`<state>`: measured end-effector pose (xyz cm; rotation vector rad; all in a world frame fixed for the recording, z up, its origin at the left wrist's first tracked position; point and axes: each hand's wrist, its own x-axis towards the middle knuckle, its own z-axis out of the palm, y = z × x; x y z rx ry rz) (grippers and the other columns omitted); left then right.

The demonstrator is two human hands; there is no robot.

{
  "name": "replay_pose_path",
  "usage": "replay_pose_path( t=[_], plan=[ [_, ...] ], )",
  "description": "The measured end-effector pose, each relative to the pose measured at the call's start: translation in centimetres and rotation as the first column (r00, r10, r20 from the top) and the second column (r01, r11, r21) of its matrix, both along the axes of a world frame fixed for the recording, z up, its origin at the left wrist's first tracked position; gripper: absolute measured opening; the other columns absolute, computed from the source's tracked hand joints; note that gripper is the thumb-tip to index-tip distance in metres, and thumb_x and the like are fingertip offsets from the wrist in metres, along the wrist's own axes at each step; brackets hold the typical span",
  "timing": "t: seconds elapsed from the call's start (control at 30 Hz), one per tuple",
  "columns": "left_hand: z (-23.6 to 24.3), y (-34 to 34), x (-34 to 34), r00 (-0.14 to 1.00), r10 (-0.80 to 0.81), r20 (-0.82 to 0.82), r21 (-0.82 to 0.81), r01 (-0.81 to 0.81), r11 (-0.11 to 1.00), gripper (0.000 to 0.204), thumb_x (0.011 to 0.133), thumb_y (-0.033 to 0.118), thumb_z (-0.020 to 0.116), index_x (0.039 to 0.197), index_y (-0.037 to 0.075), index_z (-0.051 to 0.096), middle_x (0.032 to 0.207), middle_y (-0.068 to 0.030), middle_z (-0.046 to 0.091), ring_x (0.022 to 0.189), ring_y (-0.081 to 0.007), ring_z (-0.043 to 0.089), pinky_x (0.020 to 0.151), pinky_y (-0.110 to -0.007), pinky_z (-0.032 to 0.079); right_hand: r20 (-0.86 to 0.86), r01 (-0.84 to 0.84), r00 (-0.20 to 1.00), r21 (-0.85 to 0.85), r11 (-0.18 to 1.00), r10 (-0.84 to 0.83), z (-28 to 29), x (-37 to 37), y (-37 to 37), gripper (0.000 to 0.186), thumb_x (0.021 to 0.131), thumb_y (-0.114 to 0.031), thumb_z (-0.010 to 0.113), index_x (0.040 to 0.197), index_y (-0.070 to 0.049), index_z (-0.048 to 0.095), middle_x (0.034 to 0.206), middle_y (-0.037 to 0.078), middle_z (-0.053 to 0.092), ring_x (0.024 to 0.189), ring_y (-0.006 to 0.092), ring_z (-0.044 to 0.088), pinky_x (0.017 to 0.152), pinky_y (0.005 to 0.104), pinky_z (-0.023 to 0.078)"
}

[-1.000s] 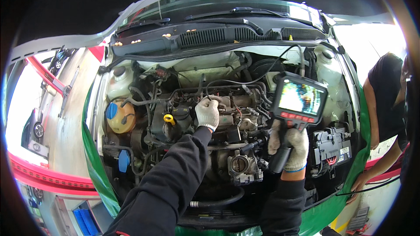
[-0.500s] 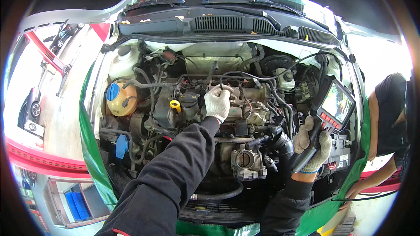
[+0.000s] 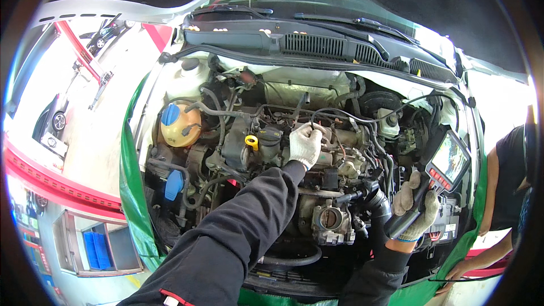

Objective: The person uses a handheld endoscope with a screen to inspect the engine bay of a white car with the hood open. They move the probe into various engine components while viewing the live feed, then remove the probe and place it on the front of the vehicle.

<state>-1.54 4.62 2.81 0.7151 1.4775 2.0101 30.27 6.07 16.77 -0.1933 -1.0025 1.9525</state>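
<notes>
Knit-gloved right hand has carried the boxy monitor rightward.

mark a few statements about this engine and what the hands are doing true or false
1. The right grip holds a handheld screen device. True.
2. The orange tank has a red cap. False: its cap is blue.
3. The black cable runs to the left grip. True.
4. The left grip is ungloved. False: it wears a pale glove.
5. A green sheet hangs left of the orange tank. True.
</notes>
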Motion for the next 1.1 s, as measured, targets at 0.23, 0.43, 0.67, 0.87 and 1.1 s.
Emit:
replay_pose_path(
  t=[0.23, 0.43, 0.67, 0.87, 1.1],
  plan=[
    [0.3, 0.0, 0.1, 0.999, 0.024, -0.027, -0.028, -0.025, 0.999, 0.018, 0.101, 0.0, 0.059, 0.091, -0.001, 0.075, 0.084, -0.0067, 0.078, 0.074, -0.0138, 0.076, 0.067, -0.03, 0.062, 0.017, 0.022, 1.0, 0.005, 1.0, -0.022, -0.4, 0.3, 0.1, 0.052, 0.107, -0.048, 0.071, 0.119, -0.003, 0.05, 0.07, 0.006, 0.052, 0.053, 0.019, 0.053, 0.051, 0.0317, 0.044],
    [-0.7, 0.1, -0.1, 1.0, -0.005, -0.018, 0.0, 0.005, 1.0, 0.016, 0.102, 0.0, 0.062, 0.093, 0.0, 0.075, 0.086, -0.006, 0.077, 0.075, -0.0134, 0.076, 0.068, -0.03, 0.063, -0.049, -0.006, 0.999, 0.006, 1.0, 0.006, -0.1, -0.1, -0.3, 0.058, 0.107, -0.045, 0.073, 0.131, 0.004, 0.054, 0.077, 0.008, 0.058, 0.058, 0.0174, 0.052, 0.051, 0.0309, 0.044],
    [-1.3, 0.0, -0.6, 0.998, 0.032, -0.049, -0.021, -0.034, 0.999, 0.019, 0.096, -0.002, 0.06, 0.093, 0.002, 0.079, 0.088, -0.0012, 0.077, 0.074, -0.0082, 0.067, 0.069, -0.027, 0.055, 0.21, 0.162, 0.962, 0.069, 0.984, -0.173, 1.4, -1.9, -2.6, 0.05, 0.09, -0.028, 0.078, 0.123, 0.008, 0.067, 0.078, 0.014, 0.07, 0.058, 0.0229, 0.065, 0.057, 0.0351, 0.057],
    [0.0, 0.2, -0.3, 1.0, 0.018, 0.021, 0.026, -0.019, 0.999, 0.02, 0.102, -0.002, 0.056, 0.093, -0.001, 0.074, 0.085, -0.0092, 0.076, 0.07, -0.0227, 0.078, 0.066, -0.034, 0.063, 0.18, 0.111, 0.98, -0.117, 0.987, -0.089, 3.3, -2.7, -2.8, 0.04, 0.078, -0.005, 0.065, 0.114, 0.011, 0.07, 0.08, 0.019, 0.072, 0.06, 0.0304, 0.069, 0.058, 0.0416, 0.06],
    [-0.7, 0.2, -0.8, 1.0, -0.006, -0.007, 0.043, 0.006, 0.999, 0.02, 0.103, 0.0, 0.055, 0.097, -0.002, 0.073, 0.084, -0.0123, 0.077, 0.071, -0.0242, 0.079, 0.067, -0.036, 0.066, 0.024, -0.065, 0.997, -0.103, 0.993, 0.067, 3.1, -2.2, -2.6, 0.039, 0.094, -0.004, 0.075, 0.131, 0.005, 0.066, 0.109, 0.016, 0.075, 0.075, 0.0222, 0.073, 0.064, 0.033, 0.061]
  ],
)
